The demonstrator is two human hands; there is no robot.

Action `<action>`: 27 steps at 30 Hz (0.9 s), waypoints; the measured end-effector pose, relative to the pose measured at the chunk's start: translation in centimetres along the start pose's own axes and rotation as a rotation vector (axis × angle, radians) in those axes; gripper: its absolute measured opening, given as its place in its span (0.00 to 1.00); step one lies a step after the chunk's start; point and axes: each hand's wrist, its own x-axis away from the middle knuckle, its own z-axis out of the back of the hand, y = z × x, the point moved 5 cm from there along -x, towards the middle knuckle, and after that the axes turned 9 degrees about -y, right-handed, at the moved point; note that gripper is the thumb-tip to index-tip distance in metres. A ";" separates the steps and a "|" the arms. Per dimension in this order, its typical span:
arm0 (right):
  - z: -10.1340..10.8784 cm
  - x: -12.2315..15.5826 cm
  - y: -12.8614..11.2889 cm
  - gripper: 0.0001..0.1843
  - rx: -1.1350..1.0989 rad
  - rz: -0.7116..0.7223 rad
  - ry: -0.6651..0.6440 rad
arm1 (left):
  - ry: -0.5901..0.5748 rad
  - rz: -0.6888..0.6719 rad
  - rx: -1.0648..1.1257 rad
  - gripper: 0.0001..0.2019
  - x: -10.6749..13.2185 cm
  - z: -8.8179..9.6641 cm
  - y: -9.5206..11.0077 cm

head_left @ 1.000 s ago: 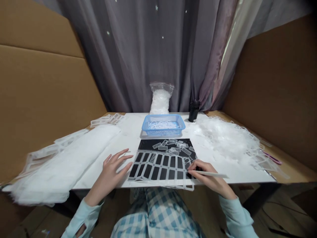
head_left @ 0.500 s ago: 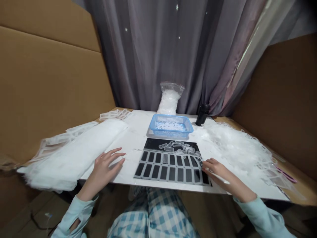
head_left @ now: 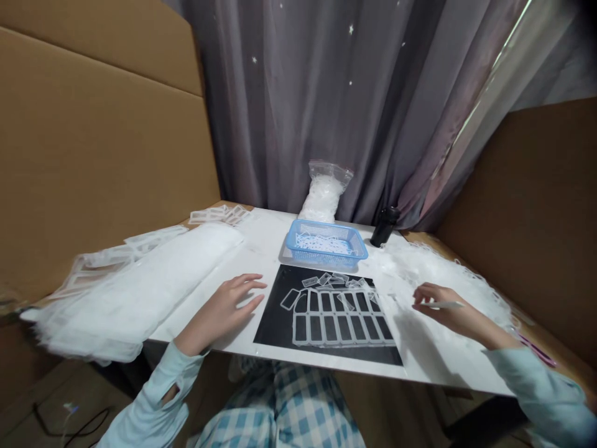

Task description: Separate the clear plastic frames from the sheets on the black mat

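A black mat (head_left: 275,330) lies on the table in front of me. On it rests a translucent plastic sheet with two rows of rectangular openings (head_left: 321,344). Small clear rectangular pieces (head_left: 310,282) are scattered over its top side, and one loose piece (head_left: 290,300) lies by its upper left corner. My left hand (head_left: 228,311) hovers left of the mat, fingers spread, with nothing in it. To the right of the mat, above the white tabletop, my right hand (head_left: 441,305) has its fingers closed around a thin white pen-like tool (head_left: 445,305).
A blue basket (head_left: 326,254) with white strips stands behind the mat, before a zip bag (head_left: 323,198) of white pieces. A black bottle (head_left: 385,226) is at right. White plastic heaps (head_left: 438,267) lie right, stacked sheets (head_left: 163,280) left. Cardboard walls (head_left: 102,137) flank the table.
My right hand has moved right, off the mat, with the pen-like tool. The plastic sheet's left edge now sits further right on the mat. My left hand has shifted slightly right.
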 end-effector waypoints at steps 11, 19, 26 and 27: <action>-7.9 -12.6 -19.4 0.14 -0.383 0.658 -0.294 | -0.185 -0.672 -0.347 0.12 -0.1 -9.6 20.0; -11.8 -13.2 -20.5 0.08 -0.355 0.742 -0.235 | -0.048 -0.931 -0.446 0.22 0.2 -11.2 14.0; -12.0 -12.4 -20.6 0.10 -0.171 0.801 -0.092 | -0.012 -0.786 -0.343 0.21 0.5 -11.7 13.8; -11.5 -12.6 -20.4 0.09 -0.208 0.786 -0.070 | -0.008 -0.789 -0.336 0.21 0.5 -11.9 13.9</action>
